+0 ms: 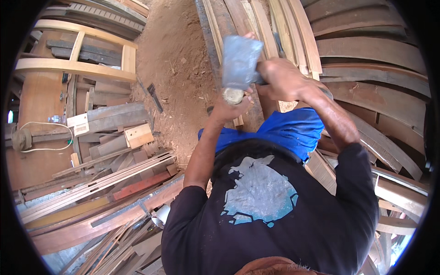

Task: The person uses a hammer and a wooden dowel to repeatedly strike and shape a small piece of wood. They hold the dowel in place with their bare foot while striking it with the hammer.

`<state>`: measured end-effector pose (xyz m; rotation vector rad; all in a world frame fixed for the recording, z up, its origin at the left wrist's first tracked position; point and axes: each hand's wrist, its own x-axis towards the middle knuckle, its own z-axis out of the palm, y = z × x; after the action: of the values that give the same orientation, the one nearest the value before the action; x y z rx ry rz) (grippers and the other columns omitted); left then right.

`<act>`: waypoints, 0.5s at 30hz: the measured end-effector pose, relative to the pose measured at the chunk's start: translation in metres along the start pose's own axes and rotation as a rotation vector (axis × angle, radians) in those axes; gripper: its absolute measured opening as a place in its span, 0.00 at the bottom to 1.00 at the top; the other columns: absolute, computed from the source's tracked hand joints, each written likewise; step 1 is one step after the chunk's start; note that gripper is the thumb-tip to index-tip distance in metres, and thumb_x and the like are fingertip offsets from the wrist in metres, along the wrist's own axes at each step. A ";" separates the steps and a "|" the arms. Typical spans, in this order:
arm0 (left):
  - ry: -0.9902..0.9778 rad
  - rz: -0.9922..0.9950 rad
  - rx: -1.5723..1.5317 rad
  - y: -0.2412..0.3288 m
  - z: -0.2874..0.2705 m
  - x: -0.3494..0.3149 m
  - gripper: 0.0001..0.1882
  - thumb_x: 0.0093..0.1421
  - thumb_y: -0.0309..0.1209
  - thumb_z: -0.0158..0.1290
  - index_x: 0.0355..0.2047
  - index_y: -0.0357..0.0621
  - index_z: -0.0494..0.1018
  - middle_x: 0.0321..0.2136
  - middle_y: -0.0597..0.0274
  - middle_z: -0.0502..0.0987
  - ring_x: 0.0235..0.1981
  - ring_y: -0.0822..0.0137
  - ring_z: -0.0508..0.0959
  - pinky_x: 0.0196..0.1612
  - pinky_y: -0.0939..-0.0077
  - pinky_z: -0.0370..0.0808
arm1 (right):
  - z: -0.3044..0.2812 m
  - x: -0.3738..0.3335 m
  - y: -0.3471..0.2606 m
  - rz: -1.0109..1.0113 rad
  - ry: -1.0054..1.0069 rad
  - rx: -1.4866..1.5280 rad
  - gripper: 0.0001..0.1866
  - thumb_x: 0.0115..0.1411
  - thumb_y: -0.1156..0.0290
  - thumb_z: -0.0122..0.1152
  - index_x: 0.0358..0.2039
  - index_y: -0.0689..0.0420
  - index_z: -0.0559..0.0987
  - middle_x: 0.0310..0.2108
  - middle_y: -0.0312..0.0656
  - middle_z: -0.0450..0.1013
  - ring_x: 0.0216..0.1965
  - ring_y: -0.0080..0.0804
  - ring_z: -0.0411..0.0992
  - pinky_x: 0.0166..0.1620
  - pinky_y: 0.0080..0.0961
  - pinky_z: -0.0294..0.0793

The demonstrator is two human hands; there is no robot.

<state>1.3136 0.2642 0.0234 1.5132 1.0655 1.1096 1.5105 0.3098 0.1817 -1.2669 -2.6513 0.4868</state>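
Note:
In front of my lap is a broad grey metal blade [241,62], shaped like an axe head and smeared by motion. My left hand [224,109] is closed around a wooden piece with a pale, rounded end [233,95], just below the blade's near edge. Whether the wood is joined to the blade I cannot tell. To the right of the blade, my right hand [283,80] is closed and blurred, gripping a dark handle-like piece [262,75]. Most of that piece is hidden by the fingers. Beneath both hands lie long wooden boards [263,30].
Curved planks [371,50] are stacked along the right. At left stands a pale wooden frame [75,65] above piled offcuts [117,117]. A dark narrow tool [155,97] lies on the brown dirt floor [169,59]. Long strips [105,181] cross the lower left.

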 end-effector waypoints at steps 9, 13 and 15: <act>0.182 0.133 0.234 -0.023 -0.016 0.053 0.06 0.60 0.24 0.57 0.37 0.37 0.74 0.24 0.67 0.76 0.27 0.74 0.78 0.28 0.75 0.74 | 0.122 -0.055 0.029 0.306 0.294 0.998 0.10 0.57 0.73 0.67 0.35 0.65 0.78 0.22 0.33 0.71 0.24 0.18 0.67 0.28 0.23 0.69; 0.027 0.347 -0.075 -0.005 0.026 -0.033 0.08 0.50 0.27 0.61 0.31 0.45 0.76 0.23 0.64 0.76 0.25 0.62 0.77 0.30 0.66 0.72 | 0.127 -0.067 0.033 0.335 0.449 1.160 0.06 0.59 0.76 0.66 0.29 0.59 0.76 0.19 0.30 0.72 0.20 0.16 0.68 0.24 0.19 0.68; -0.224 0.491 0.285 -0.005 0.027 -0.067 0.10 0.46 0.27 0.62 0.30 0.47 0.74 0.20 0.66 0.71 0.24 0.61 0.73 0.29 0.65 0.68 | 0.129 -0.069 0.045 0.348 0.486 1.094 0.07 0.60 0.78 0.65 0.27 0.58 0.75 0.19 0.32 0.73 0.20 0.17 0.69 0.23 0.20 0.69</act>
<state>1.3252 0.1955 0.0051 2.1508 0.7351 1.1058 1.5500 0.2546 0.0450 -1.1922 -1.3529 1.2402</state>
